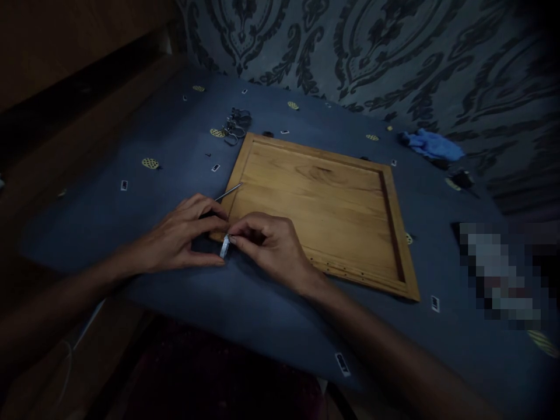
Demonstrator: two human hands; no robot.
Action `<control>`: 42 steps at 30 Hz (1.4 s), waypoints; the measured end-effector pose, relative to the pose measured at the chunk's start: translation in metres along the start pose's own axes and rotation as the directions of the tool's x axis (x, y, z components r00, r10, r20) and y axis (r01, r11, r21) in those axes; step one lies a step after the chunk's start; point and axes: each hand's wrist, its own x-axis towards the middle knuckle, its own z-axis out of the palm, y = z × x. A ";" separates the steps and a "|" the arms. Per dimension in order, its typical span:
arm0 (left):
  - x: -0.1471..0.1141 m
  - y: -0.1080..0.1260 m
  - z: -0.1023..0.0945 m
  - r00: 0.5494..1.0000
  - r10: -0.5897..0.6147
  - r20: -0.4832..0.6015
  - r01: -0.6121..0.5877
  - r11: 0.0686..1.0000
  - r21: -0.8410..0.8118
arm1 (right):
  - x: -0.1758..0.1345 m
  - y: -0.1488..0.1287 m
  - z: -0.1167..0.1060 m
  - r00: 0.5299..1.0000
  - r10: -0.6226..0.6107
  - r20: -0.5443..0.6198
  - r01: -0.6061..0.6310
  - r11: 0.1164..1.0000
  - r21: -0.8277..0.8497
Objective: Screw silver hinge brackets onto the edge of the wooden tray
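Note:
A small silvery metal piece (224,246) stands at the near left corner of a framed wooden panel (315,198). My right hand (277,248) pinches its upper end between thumb and forefinger. From the left, my left hand (186,236) spans the same piece, thumb at the lower end and forefinger by the top. Behind the left hand's knuckles a thin metal rod (230,191), like a screwdriver shaft, points over the panel's left edge. The rod's other end is hidden by that hand. Small dark holes dot the panel's near edge.
Dark metal fittings (237,122) lie in a heap beyond the panel, with a small screw (208,154) closer in. At the back right are a crumpled blue cloth (433,144) and a dark object (462,179). A blurred-out item (499,271) sits on the right of the blue tablecloth (271,326).

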 end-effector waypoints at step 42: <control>0.001 0.002 -0.004 0.999 -0.035 0.037 0.035 0.999 -0.019 | 0.000 0.003 -0.001 0.983 -0.182 0.018 0.183 0.975 -0.127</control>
